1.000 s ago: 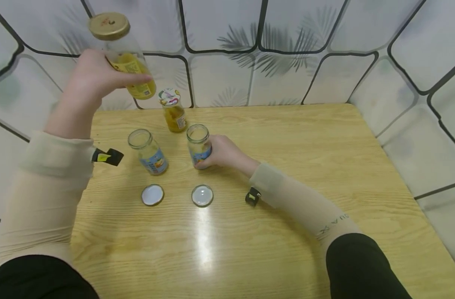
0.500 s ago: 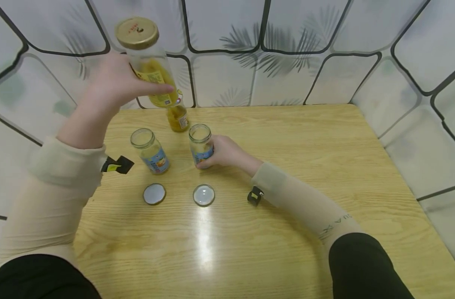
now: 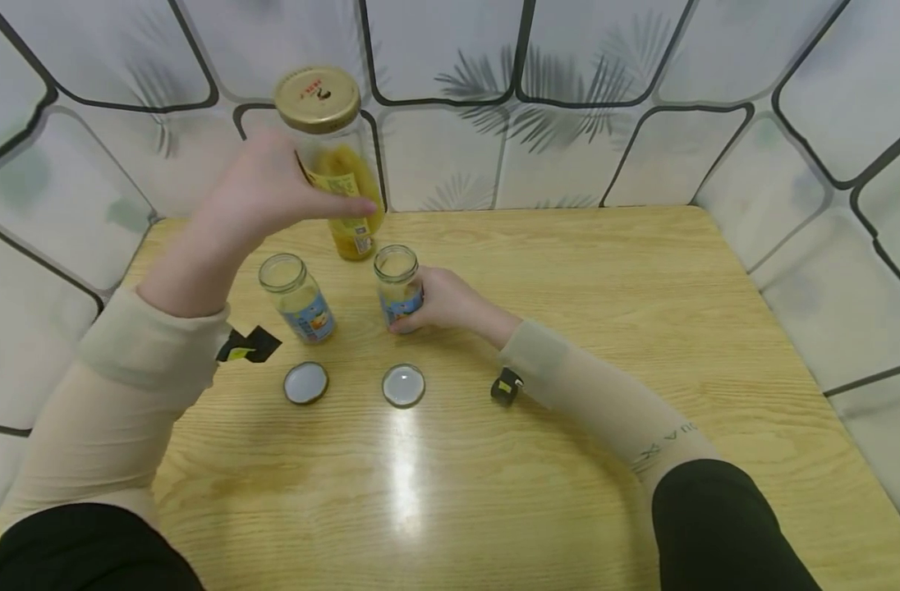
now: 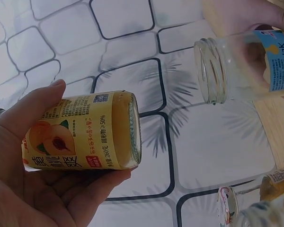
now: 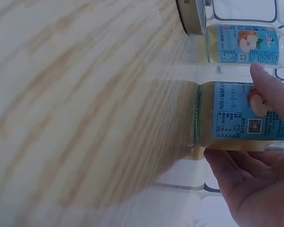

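In the head view my left hand [image 3: 276,185] holds up a tall glass jar of yellow peaches [image 3: 339,176] with a gold lid. The left wrist view shows the peach jar [image 4: 80,132] with thumb and fingers round its yellow label. My right hand [image 3: 450,304] grips a lidless glass jar [image 3: 398,279] with a blue label, upright on the table. The right wrist view shows that jar's base [image 5: 203,113] at the wood. To its left stands a second lidless blue-label jar [image 3: 298,300]. Behind the peach jar, a smaller jar [image 3: 355,246] is partly hidden.
Two round lids lie on the wooden table [image 3: 605,312]: a left lid [image 3: 305,383] and a right lid [image 3: 403,386], in front of the lidless jars. A tiled-pattern wall [image 3: 435,156] borders the table's back edge. The small jar's patterned lid [image 4: 227,208] shows in the left wrist view.
My left hand has brought the peach jar to the right and lower, in front of the small jar, covering its lid. My right hand and its jar have stayed nearly in place.
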A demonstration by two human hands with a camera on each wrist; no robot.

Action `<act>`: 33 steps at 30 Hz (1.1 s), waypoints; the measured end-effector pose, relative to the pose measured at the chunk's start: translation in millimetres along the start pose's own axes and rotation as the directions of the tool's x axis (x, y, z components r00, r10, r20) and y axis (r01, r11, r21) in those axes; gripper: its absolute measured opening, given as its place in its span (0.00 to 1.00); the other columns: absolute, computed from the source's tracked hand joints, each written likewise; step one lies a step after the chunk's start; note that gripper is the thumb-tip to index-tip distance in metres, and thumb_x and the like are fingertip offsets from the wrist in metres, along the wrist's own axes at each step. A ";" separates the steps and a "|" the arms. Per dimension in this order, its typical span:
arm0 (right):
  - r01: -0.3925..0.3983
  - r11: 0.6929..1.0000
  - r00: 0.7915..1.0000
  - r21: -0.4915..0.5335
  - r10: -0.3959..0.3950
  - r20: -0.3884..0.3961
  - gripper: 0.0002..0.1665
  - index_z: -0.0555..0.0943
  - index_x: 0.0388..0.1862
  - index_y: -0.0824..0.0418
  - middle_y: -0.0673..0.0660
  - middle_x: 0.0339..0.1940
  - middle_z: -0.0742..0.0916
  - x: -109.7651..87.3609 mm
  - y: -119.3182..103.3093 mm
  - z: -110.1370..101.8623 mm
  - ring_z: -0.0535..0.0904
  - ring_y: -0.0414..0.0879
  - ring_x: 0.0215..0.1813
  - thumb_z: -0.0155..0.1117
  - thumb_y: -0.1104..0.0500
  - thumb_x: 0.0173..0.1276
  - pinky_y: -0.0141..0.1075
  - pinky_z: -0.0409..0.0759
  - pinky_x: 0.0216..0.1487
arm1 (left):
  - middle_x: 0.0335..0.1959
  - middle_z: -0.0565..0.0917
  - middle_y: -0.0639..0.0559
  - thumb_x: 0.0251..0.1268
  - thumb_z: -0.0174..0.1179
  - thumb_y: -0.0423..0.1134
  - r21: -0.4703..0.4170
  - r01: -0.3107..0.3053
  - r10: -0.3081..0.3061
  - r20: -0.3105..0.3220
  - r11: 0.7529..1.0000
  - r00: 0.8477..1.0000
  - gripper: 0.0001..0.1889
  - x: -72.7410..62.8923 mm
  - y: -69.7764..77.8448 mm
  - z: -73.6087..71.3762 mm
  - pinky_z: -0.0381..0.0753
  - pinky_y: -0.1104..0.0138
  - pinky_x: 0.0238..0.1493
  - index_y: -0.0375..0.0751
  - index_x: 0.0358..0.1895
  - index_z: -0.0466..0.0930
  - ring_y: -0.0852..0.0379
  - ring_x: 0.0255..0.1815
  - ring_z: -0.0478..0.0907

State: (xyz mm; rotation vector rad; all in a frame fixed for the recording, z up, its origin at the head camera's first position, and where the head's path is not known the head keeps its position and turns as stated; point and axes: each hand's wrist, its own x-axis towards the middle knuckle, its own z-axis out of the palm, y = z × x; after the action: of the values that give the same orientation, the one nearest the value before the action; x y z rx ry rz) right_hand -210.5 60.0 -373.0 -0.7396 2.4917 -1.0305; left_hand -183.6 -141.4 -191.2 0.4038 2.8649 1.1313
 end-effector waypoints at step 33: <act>0.032 0.999 0.999 0.006 -0.031 -0.011 0.52 0.66 0.68 0.59 0.53 0.62 0.78 -37.3 5.6 -41.1 0.74 0.45 0.62 0.79 0.44 0.45 0.36 0.69 0.64 | 0.41 0.85 0.51 0.38 0.77 0.51 0.014 -0.143 0.140 0.122 0.990 0.983 0.29 -21.6 17.0 37.9 0.77 0.58 0.47 0.45 0.46 0.79 0.54 0.43 0.80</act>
State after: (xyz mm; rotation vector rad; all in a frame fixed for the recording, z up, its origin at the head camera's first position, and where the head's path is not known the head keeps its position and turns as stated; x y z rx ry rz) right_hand -202.5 107.6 -345.0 -0.7758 2.4929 -1.0552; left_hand -154.1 -109.6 -208.9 0.6622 2.7843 1.0545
